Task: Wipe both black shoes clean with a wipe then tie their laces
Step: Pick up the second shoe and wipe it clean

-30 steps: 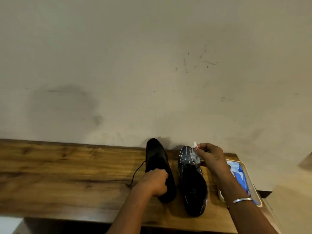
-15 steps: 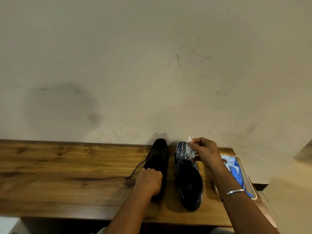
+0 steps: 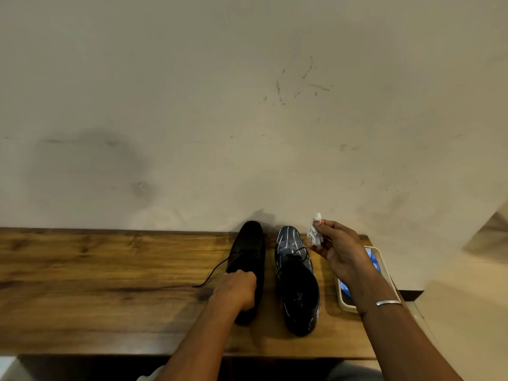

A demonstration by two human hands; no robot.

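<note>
- We are pinching the crumpled white wipe [image 3: 314, 234] between the thumb and fingers of our right hand [image 3: 341, 253]. We are holding it in the air just beside the toe of the shinier shoe [image 3: 297, 279], not touching it.
- We are curling our left hand [image 3: 235, 291] over the heel end of the duller shoe [image 3: 249, 251], gripping it where it stands on the tabletop [image 3: 96, 284]. Our two hands are working apart, one at each shoe.
- Both shoes are standing side by side, toes to the wall, near the right end of the tabletop.
- We are judging the shinier shoe to be at least partly wiped, since its toe is showing pale wet-looking streaks. The duller shoe is looking matte and is probably waiting its turn.
- We are seeing no bow on either shoe. One lace [image 3: 213, 273] is trailing from the duller shoe onto the wood, and the other shoe's laces are lying loose, so the tying is all ahead of us.
- A cream tray [image 3: 341, 303] holding a blue packet [image 3: 374, 260] is sitting just right of the shoes, under our right forearm.
</note>
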